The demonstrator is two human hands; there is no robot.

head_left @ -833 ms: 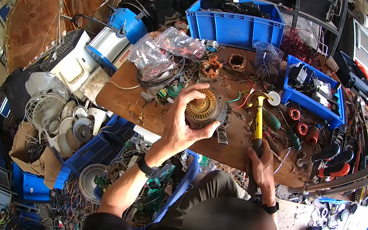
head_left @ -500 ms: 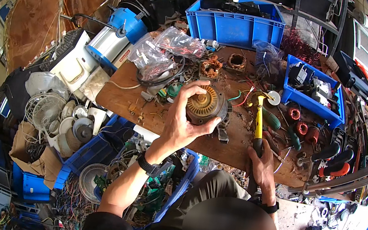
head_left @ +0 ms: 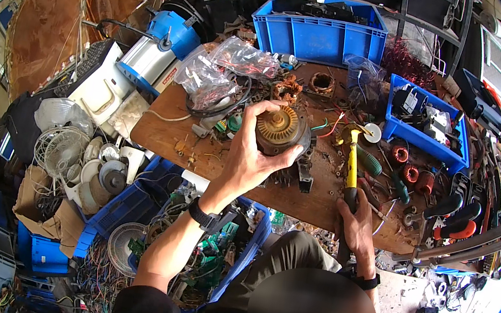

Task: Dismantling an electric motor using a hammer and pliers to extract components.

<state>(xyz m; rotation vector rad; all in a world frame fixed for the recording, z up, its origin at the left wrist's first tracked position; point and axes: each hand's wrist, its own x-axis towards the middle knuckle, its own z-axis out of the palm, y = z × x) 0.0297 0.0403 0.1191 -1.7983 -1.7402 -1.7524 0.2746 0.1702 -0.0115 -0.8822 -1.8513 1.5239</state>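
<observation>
My left hand (head_left: 251, 160) is wrapped round a round electric motor part (head_left: 281, 130), thumb on its near right side and fingers along its left and far edge. Ribbed, brownish-yellow fins ring a central hub on its upper face, and a dark metal body shows beneath. Against the wooden bench (head_left: 192, 154) on the right, my right hand (head_left: 358, 223) grips the black handle of a hammer (head_left: 353, 163). The hammer's yellow shaft points away from me, its head lying near a white disc (head_left: 372, 133). A dark metal piece (head_left: 304, 177) lies just right of the motor part.
Screwdrivers (head_left: 369, 162) and copper-wound coils (head_left: 400, 155) lie right of the hammer. Blue crates (head_left: 318, 39) stand at the back and right (head_left: 427, 135). Plastic bags (head_left: 201, 76) sit far left on the bench. Below its edge, a blue bin (head_left: 257, 239) holds circuit boards.
My left hand has shifted and turned the motor part slightly, showing more of the dark metal piece beside it. My right hand and the hammer have barely moved.
</observation>
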